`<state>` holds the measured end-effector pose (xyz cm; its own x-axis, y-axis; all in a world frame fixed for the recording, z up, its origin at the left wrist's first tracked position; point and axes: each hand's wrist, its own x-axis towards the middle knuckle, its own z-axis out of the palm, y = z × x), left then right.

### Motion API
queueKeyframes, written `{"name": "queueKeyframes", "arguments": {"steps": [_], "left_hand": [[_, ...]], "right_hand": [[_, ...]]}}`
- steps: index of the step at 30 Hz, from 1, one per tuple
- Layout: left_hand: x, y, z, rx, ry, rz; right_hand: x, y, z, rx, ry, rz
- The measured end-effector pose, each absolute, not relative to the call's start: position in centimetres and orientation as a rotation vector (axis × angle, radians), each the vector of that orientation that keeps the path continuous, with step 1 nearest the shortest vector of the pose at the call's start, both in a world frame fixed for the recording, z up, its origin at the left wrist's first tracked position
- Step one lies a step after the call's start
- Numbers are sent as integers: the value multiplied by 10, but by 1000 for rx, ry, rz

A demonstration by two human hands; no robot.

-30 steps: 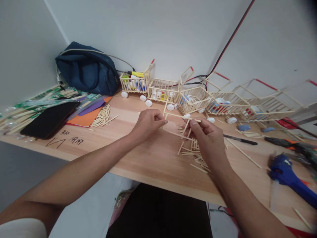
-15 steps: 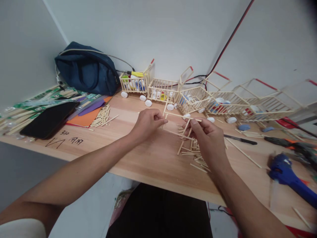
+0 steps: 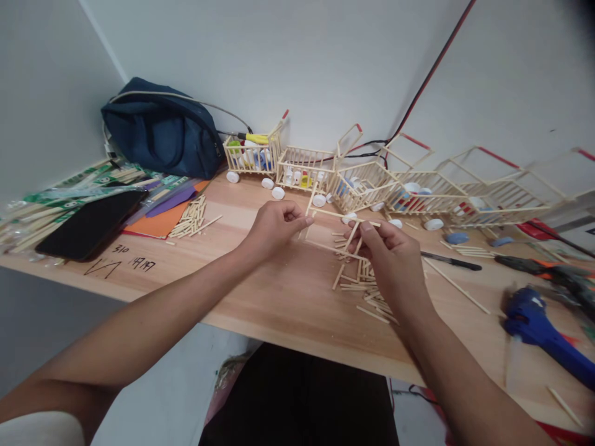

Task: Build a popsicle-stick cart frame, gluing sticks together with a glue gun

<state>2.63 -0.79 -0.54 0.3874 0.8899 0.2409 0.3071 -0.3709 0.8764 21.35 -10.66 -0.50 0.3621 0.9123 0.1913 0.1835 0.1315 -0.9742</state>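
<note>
A small frame of thin wooden sticks [image 3: 326, 214] is held above the table between my two hands. My right hand [image 3: 393, 251] grips its right end, thumb on top, where a few sticks cross. At the frame's left end, my left hand [image 3: 279, 224] is closed in a pinch, thumb and finger at the corner where an upright stick meets the long one. The tips of the right fingers are partly hidden behind the frame. Below the right hand lies a loose pile of short cut sticks [image 3: 367, 288].
Several stick-built carts [image 3: 307, 167] with white or blue wheels line the wall. At right lie a black pen [image 3: 450, 261], pliers [image 3: 548, 272] and a blue glue gun [image 3: 543, 328]. A dark phone [image 3: 93, 226], a stick heap [image 3: 190, 217] and a blue bag [image 3: 162, 130] are at left.
My left thumb and fingertips have shifted slightly up to the frame's left corner. The right hand keeps its grip, almost unmoved.
</note>
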Motion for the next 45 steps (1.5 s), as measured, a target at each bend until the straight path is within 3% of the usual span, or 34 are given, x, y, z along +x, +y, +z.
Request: {"name": "queueKeyframes", "arguments": {"steps": [16,45], "left_hand": [[22,-6,-1,1227,818,850],[25,-10,2,1291,833,734]], "right_hand": [[223,-102,-13,-1294,-994,803],[219,-103,-14,-1293,-1053,797]]}}
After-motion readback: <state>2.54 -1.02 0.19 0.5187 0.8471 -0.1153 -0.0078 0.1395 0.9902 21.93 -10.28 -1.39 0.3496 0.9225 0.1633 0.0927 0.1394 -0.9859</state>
